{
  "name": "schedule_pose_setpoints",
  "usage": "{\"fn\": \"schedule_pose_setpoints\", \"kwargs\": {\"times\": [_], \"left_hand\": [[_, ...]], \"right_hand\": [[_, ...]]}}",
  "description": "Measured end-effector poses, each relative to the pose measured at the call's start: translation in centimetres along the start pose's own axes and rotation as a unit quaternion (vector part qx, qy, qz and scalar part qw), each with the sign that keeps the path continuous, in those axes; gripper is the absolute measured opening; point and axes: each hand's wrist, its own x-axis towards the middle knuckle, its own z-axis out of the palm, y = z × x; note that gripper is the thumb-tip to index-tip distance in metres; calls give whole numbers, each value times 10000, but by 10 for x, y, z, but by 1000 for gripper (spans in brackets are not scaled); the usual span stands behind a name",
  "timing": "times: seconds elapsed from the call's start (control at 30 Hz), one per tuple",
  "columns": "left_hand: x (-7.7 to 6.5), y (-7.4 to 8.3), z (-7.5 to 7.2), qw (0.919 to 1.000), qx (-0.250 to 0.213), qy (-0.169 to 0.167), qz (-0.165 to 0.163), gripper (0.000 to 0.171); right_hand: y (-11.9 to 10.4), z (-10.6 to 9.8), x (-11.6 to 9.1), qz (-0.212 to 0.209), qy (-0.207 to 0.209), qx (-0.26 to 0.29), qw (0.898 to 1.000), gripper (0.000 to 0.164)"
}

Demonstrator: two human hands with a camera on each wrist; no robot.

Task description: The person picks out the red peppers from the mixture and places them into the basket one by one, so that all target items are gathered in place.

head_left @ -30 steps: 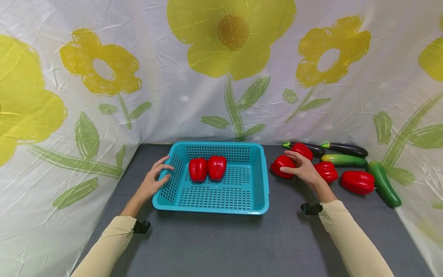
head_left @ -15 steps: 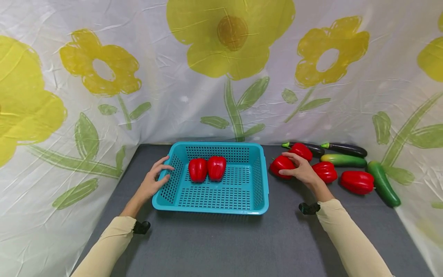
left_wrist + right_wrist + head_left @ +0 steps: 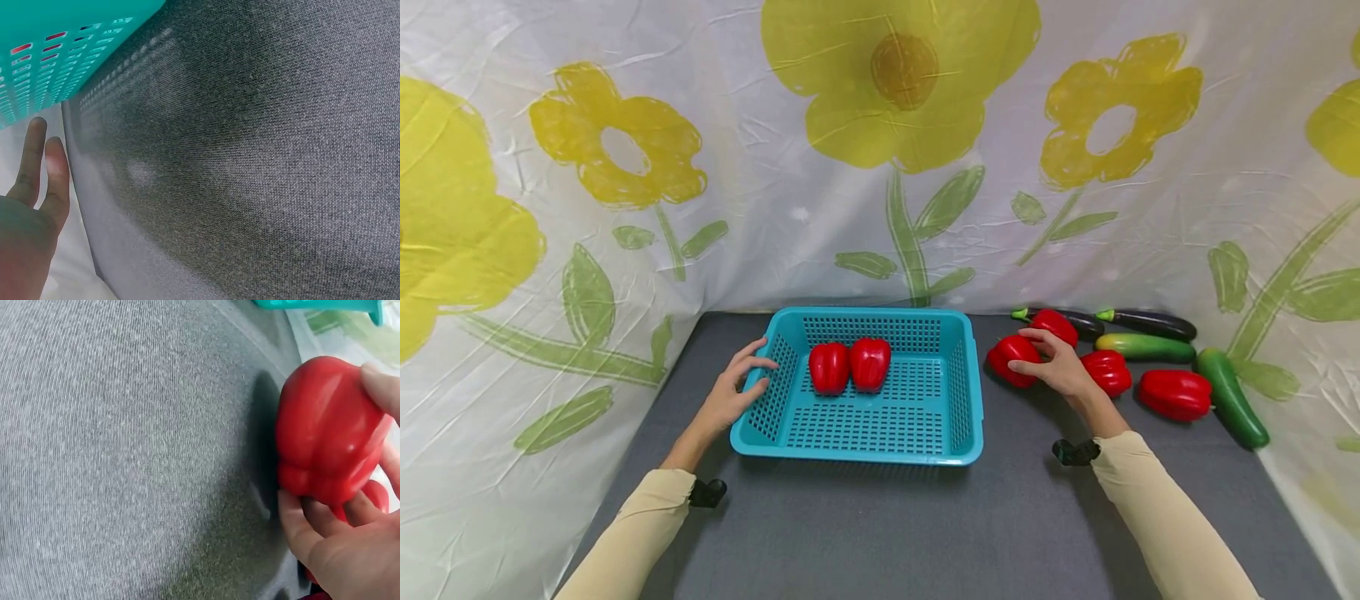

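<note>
My right hand (image 3: 1060, 367) grips a red bell pepper (image 3: 1013, 361) just right of the blue-green plastic basket. Up close in the right wrist view, the thumb lies on one side of this bell pepper (image 3: 331, 431) and curled fingers on the other. A shadow falls on the cloth beside it. At the basket (image 3: 856, 456), my left hand (image 3: 730, 400) rests on the left rim with loosely spread fingers. Two of its straight fingers (image 3: 56, 178) show outside the perforated wall (image 3: 69, 56). Inside the basket, two red bell peppers (image 3: 870, 364) sit side by side.
Behind and right of my right hand are more red bell peppers (image 3: 1175, 395), two eggplants (image 3: 1150, 323), a yellow-green zucchini-like vegetable (image 3: 1145, 347) and a green cucumber-like one (image 3: 1231, 400). A flowered curtain (image 3: 850, 217) hangs behind the grey table (image 3: 865, 533).
My right hand and its bell pepper shift very slightly left, then back right. The left hand and the basket keep their places.
</note>
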Motion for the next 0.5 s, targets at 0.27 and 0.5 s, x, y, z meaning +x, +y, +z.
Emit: {"fn": "schedule_pose_setpoints", "kwargs": {"times": [0.27,0.5], "left_hand": [[0,8,1,10000,13,5,-7,25],[3,41,0,9999,139,-10,27,25]], "right_hand": [[3,-4,-4,144,66,79,9998,76],[2,-6,-11,125,24,176,9998,72]]}}
